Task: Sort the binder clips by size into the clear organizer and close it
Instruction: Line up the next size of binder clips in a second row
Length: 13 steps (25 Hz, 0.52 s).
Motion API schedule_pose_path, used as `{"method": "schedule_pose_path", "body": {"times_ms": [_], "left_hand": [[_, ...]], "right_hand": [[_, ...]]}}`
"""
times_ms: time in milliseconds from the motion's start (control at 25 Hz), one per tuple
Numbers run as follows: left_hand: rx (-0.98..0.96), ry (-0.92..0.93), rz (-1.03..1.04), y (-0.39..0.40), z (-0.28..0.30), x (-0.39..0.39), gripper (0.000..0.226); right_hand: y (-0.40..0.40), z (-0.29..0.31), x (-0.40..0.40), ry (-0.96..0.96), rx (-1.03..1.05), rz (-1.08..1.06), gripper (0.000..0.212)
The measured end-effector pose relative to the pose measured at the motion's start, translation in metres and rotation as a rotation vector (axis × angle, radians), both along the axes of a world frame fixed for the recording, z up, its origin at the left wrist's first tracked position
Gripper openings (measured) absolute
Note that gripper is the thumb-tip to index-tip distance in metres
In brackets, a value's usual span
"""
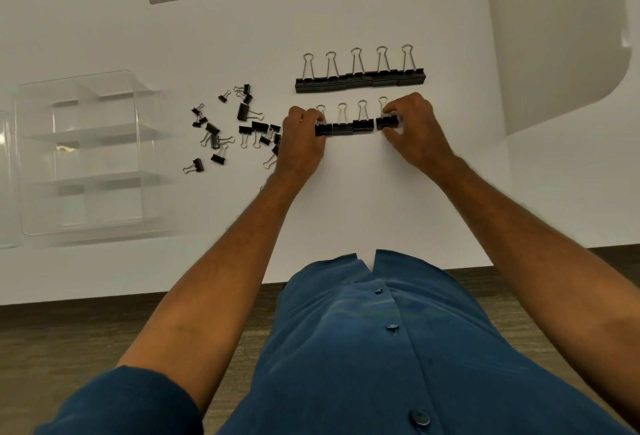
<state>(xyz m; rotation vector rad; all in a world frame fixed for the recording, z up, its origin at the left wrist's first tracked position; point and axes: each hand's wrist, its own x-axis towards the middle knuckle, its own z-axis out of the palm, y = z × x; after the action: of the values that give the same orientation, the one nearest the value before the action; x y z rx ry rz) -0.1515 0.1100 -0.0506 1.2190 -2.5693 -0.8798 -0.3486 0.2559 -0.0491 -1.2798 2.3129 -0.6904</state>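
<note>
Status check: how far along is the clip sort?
Early. Done: five large clips lined up in a far row on the table. In hand: a second row of four medium clips; left hand grips its left end clip, right hand pinches the right end one. Left: the loose pile is unsorted, and the clear organizer looks empty and open.
</note>
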Motion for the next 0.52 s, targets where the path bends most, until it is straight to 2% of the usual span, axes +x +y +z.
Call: {"method": "schedule_pose_path", "body": {"times_ms": [160,520], "left_hand": [[0.016,-0.023,-0.027,0.004,0.003,-0.002,0.041],[0.046,0.012,-0.035,0.005,0.002,-0.009,0.029]], "right_hand": [[-0.001,-0.002,0.009,0.073,-0.02,0.044,0.039],[-0.008,-0.006,0.01,0.107,0.005,0.077,0.028]]}}
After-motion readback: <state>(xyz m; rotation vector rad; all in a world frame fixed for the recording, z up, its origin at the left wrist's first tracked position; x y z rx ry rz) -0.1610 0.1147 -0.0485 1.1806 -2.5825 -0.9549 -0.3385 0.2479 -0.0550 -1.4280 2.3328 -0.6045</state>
